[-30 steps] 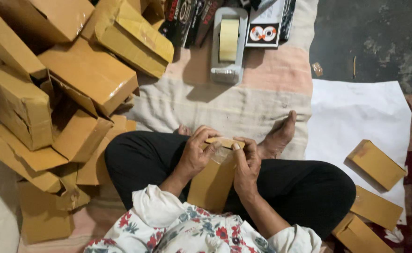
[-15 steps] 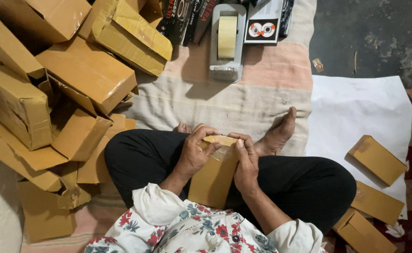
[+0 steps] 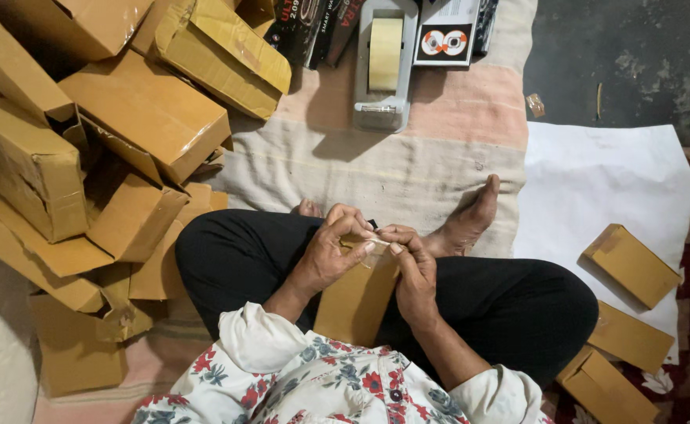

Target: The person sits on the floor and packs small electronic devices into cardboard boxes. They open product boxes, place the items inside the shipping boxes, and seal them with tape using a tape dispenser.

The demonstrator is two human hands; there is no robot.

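Far left: heap of brown cartons (image 3: 125, 118), well clear of the lap. Left hand (image 3: 325, 255) curls over the far end of the small brown box (image 3: 357, 298), fingers closed on it, thumb meeting the right hand (image 3: 412, 271), which pinches the same end from the right side. The box stands on the lap between both hands, long axis running near to far. Tape dispenser (image 3: 384, 63) lies far, beyond the bare foot (image 3: 470, 216). Right: more small boxes (image 3: 631, 267) on white sheet (image 3: 596, 180).
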